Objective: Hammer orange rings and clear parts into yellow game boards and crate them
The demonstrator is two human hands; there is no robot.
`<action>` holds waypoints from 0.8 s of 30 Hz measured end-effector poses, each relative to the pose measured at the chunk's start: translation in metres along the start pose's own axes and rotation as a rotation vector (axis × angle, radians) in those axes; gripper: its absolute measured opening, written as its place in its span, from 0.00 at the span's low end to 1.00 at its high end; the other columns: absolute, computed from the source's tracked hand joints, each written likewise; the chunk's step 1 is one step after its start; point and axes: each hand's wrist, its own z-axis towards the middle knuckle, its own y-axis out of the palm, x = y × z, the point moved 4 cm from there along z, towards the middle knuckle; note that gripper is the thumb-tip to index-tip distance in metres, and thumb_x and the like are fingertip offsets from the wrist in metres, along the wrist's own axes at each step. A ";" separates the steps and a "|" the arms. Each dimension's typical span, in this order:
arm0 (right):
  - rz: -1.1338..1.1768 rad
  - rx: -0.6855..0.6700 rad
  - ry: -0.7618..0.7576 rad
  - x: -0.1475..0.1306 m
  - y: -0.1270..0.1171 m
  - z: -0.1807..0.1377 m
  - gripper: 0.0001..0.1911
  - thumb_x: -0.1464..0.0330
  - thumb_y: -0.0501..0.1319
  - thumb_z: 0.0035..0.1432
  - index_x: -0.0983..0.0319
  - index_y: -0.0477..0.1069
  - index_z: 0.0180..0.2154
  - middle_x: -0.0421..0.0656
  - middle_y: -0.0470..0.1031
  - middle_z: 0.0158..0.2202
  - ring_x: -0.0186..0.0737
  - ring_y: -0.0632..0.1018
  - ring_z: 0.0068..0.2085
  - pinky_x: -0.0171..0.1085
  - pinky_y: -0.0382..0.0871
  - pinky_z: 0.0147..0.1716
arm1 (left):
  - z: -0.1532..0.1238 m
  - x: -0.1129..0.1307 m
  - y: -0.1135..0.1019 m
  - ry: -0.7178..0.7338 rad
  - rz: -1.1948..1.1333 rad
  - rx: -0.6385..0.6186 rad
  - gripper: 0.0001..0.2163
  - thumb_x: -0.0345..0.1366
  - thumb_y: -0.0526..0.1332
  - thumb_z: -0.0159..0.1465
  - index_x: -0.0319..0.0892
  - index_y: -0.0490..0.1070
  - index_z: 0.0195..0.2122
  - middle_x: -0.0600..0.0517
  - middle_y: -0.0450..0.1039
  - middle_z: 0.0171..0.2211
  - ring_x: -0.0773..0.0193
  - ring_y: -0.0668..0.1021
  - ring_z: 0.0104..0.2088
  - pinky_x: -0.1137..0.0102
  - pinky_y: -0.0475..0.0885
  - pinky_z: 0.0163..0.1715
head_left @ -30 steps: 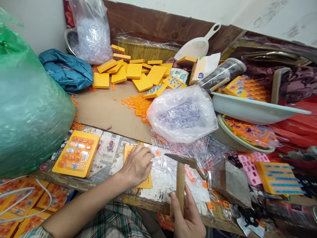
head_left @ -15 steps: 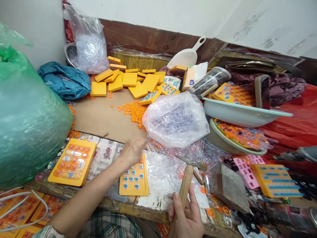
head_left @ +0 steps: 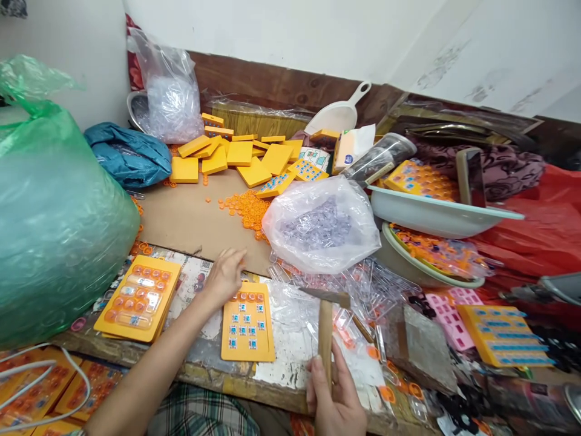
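My right hand [head_left: 334, 387] is wrapped round the wooden handle of a hammer [head_left: 325, 339], its metal head up, over the front of the bench. My left hand [head_left: 226, 275] hovers by the top left corner of a yellow board [head_left: 247, 351], its fingers curled together; whatever is in them, if anything, is too small to make out. Blue printed pieces sit across this board, with orange rings along its top row. Loose orange rings [head_left: 249, 209] lie in a heap on the cardboard beyond the left hand.
Filled yellow boards [head_left: 136, 300] are stacked at left beside a big green bag [head_left: 59, 230]. A white bag [head_left: 322, 224] of clear pieces stands behind the hammer. Blank yellow blocks [head_left: 238, 154] lie at the back. Basins [head_left: 436, 212] and a metal block [head_left: 426, 345] are at right.
My left hand has drawn back to the left, uncovering the board's top row of orange rings. My right hand keeps the hammer, which now stands more upright. The view has shifted slightly.
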 end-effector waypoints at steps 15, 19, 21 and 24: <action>-0.565 -0.300 -0.722 -0.007 0.000 -0.023 0.27 0.71 0.56 0.63 0.54 0.58 0.62 0.43 0.75 0.50 0.41 0.79 0.47 0.33 0.73 0.44 | -0.060 0.033 0.017 0.190 -0.255 -0.050 0.35 0.25 0.55 0.62 0.48 0.39 0.67 0.50 0.74 0.38 0.60 0.74 0.41 0.61 0.73 0.44; -0.559 -0.264 -0.719 -0.005 -0.001 -0.025 0.27 0.72 0.56 0.63 0.55 0.58 0.63 0.44 0.73 0.53 0.42 0.77 0.50 0.36 0.71 0.49 | -0.061 0.035 0.014 0.190 -0.241 -0.030 0.35 0.26 0.55 0.62 0.46 0.38 0.67 0.49 0.73 0.38 0.60 0.74 0.40 0.62 0.73 0.44; -0.520 -0.213 -0.730 -0.006 -0.002 -0.026 0.27 0.73 0.56 0.62 0.55 0.58 0.62 0.44 0.72 0.55 0.44 0.76 0.51 0.38 0.70 0.51 | -0.061 0.037 0.013 0.191 -0.227 -0.029 0.36 0.27 0.56 0.62 0.46 0.36 0.67 0.49 0.73 0.38 0.59 0.74 0.40 0.61 0.73 0.44; -0.507 -0.201 -0.742 -0.008 -0.001 -0.027 0.26 0.72 0.56 0.62 0.56 0.60 0.61 0.45 0.73 0.54 0.45 0.77 0.50 0.38 0.72 0.49 | -0.060 0.037 0.014 0.207 -0.192 -0.033 0.37 0.27 0.56 0.62 0.46 0.34 0.67 0.49 0.73 0.39 0.58 0.74 0.40 0.60 0.73 0.43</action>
